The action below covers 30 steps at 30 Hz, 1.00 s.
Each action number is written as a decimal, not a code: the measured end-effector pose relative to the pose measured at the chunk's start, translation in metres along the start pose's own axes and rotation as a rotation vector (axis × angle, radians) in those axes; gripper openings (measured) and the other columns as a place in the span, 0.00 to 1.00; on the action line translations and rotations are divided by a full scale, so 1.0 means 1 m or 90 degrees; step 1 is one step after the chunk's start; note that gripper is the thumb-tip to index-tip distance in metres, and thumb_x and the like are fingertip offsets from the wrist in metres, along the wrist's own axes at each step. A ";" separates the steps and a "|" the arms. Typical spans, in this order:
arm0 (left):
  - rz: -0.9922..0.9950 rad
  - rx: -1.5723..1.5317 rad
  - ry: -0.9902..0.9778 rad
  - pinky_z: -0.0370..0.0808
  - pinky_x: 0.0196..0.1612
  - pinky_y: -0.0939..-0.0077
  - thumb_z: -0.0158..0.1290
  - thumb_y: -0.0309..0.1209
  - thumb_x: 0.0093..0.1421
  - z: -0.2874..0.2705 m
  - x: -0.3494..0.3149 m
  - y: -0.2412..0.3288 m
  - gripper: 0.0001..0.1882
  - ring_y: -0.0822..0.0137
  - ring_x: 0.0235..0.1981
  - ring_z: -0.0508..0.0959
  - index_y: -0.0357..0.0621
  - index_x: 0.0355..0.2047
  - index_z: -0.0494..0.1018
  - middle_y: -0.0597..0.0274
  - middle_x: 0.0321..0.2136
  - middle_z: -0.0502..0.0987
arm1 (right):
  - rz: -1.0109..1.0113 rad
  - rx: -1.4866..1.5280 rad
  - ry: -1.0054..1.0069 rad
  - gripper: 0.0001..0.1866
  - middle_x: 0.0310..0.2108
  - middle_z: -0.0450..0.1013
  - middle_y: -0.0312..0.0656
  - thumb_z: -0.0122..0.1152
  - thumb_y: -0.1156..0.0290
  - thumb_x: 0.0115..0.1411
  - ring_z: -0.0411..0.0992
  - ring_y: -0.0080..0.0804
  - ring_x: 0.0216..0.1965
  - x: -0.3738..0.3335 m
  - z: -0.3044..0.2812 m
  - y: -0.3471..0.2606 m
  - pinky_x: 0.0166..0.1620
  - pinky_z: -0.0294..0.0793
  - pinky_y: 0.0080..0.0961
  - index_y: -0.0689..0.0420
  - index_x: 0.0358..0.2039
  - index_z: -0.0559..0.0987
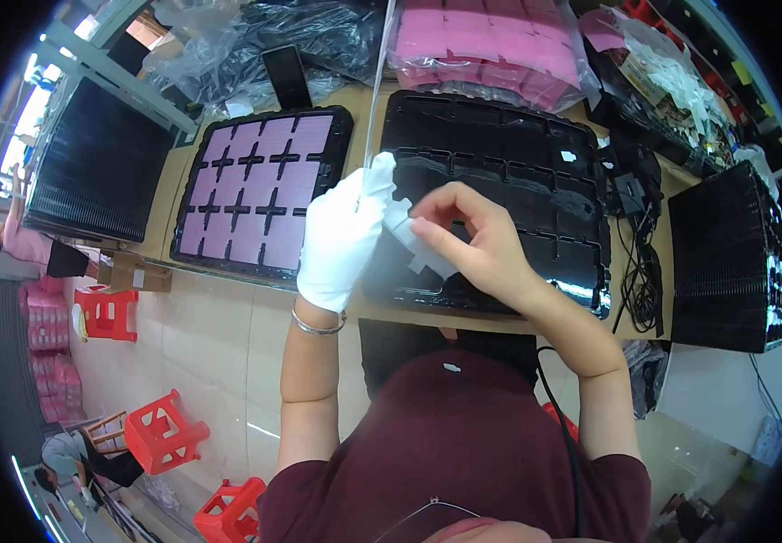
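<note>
My left hand [341, 231], in a white glove, is closed on the edge of a small pale, see-through notched sheet [400, 226]. The bare thumb and fingers of my right hand [477, 235] pinch the same piece from the other side. It is held tilted above the near left corner of a black compartment tray [522, 226]. To the left lies a second black tray [344, 145] with pink-purple sheets [269, 176] in its compartments. A thin pale line [376, 100] runs up from my left fingers; I cannot tell what it is.
Stacks of black trays [92, 163] stand at the left and right [725, 262]. Behind are bagged pink sheets [490, 36], a phone [288, 77] and clear plastic wrap [255, 41]. Black cables [642, 281] lie at the right. Red stools [165, 433] stand on the floor; people are farther left.
</note>
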State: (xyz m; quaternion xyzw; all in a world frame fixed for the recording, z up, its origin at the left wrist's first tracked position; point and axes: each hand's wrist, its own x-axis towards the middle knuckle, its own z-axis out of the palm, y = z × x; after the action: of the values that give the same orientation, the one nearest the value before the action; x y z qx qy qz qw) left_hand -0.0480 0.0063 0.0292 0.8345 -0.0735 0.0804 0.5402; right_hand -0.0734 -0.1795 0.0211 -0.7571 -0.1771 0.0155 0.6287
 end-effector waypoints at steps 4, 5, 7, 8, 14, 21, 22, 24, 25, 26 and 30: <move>-0.019 -0.107 -0.055 0.74 0.28 0.75 0.52 0.40 0.69 0.017 -0.002 0.006 0.17 0.68 0.24 0.80 0.35 0.39 0.79 0.56 0.24 0.81 | -0.337 -0.256 0.150 0.09 0.36 0.72 0.37 0.70 0.74 0.52 0.71 0.30 0.35 -0.014 -0.006 0.017 0.42 0.70 0.26 0.57 0.35 0.80; -0.019 -0.108 -0.062 0.74 0.28 0.75 0.52 0.40 0.69 0.019 -0.001 0.004 0.17 0.68 0.24 0.80 0.35 0.39 0.79 0.56 0.24 0.81 | -0.544 -0.457 0.210 0.11 0.36 0.72 0.37 0.73 0.74 0.48 0.71 0.33 0.34 -0.018 -0.012 0.020 0.41 0.69 0.28 0.55 0.33 0.81; 0.041 -0.019 -0.074 0.77 0.32 0.77 0.52 0.37 0.69 0.022 0.002 -0.004 0.16 0.69 0.27 0.83 0.35 0.44 0.78 0.56 0.26 0.82 | -0.525 -0.461 0.188 0.11 0.36 0.71 0.36 0.73 0.73 0.47 0.70 0.35 0.35 -0.039 -0.020 0.017 0.42 0.68 0.29 0.53 0.32 0.81; 0.014 -0.122 -0.061 0.77 0.33 0.79 0.52 0.34 0.69 0.025 0.002 -0.003 0.15 0.72 0.29 0.83 0.36 0.48 0.78 0.57 0.28 0.83 | -0.512 -0.460 0.163 0.12 0.36 0.71 0.35 0.74 0.73 0.45 0.69 0.36 0.36 -0.051 -0.026 0.013 0.42 0.66 0.31 0.51 0.32 0.81; -0.031 -0.091 -0.024 0.73 0.29 0.81 0.55 0.41 0.68 0.018 0.003 0.010 0.18 0.77 0.24 0.77 0.35 0.43 0.80 0.63 0.25 0.80 | 0.120 -0.448 0.194 0.10 0.38 0.66 0.39 0.72 0.66 0.50 0.62 0.37 0.45 -0.120 -0.130 0.034 0.49 0.62 0.30 0.56 0.27 0.80; -0.069 -0.116 -0.017 0.59 0.22 0.85 0.55 0.49 0.66 0.032 0.002 0.018 0.23 0.83 0.18 0.65 0.39 0.31 0.78 0.70 0.19 0.74 | 0.132 -0.754 0.296 0.15 0.40 0.69 0.41 0.71 0.66 0.52 0.65 0.41 0.47 -0.122 -0.115 0.032 0.49 0.64 0.35 0.56 0.38 0.78; -0.077 -0.127 -0.022 0.58 0.21 0.85 0.55 0.50 0.66 0.036 0.000 0.019 0.23 0.84 0.17 0.64 0.39 0.30 0.77 0.70 0.19 0.74 | 0.042 -0.725 0.328 0.16 0.41 0.70 0.42 0.70 0.66 0.53 0.66 0.42 0.48 -0.115 -0.110 0.029 0.50 0.65 0.36 0.56 0.40 0.78; -0.085 -0.138 -0.027 0.58 0.20 0.85 0.55 0.50 0.65 0.039 -0.003 0.015 0.23 0.84 0.17 0.64 0.40 0.29 0.77 0.70 0.18 0.74 | 0.009 -0.346 0.241 0.11 0.42 0.74 0.44 0.63 0.70 0.60 0.70 0.39 0.47 -0.094 -0.089 0.029 0.51 0.69 0.33 0.57 0.42 0.80; -0.064 -0.116 -0.031 0.57 0.20 0.86 0.56 0.51 0.65 0.041 -0.004 0.009 0.24 0.84 0.17 0.64 0.40 0.28 0.77 0.70 0.18 0.74 | 0.032 -0.178 0.192 0.10 0.44 0.74 0.41 0.57 0.73 0.65 0.73 0.28 0.46 -0.083 -0.072 0.024 0.52 0.70 0.25 0.59 0.45 0.79; -0.042 -0.097 -0.037 0.57 0.20 0.86 0.56 0.51 0.65 0.043 -0.004 0.007 0.24 0.85 0.16 0.63 0.40 0.28 0.76 0.70 0.18 0.74 | 0.019 -0.103 0.144 0.11 0.46 0.74 0.40 0.55 0.73 0.66 0.72 0.27 0.48 -0.072 -0.057 0.021 0.54 0.69 0.25 0.60 0.47 0.78; -0.029 -0.046 -0.021 0.67 0.23 0.76 0.55 0.42 0.67 0.041 -0.008 0.010 0.20 0.72 0.17 0.72 0.34 0.32 0.80 0.60 0.18 0.77 | 0.125 0.192 0.061 0.08 0.40 0.75 0.36 0.57 0.72 0.67 0.72 0.20 0.41 -0.053 -0.011 0.016 0.48 0.71 0.19 0.62 0.44 0.77</move>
State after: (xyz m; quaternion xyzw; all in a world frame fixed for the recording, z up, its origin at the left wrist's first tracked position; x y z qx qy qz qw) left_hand -0.0559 -0.0356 0.0200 0.8170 -0.0659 0.0518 0.5705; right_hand -0.1166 -0.2072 -0.0023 -0.6676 -0.0678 0.0670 0.7384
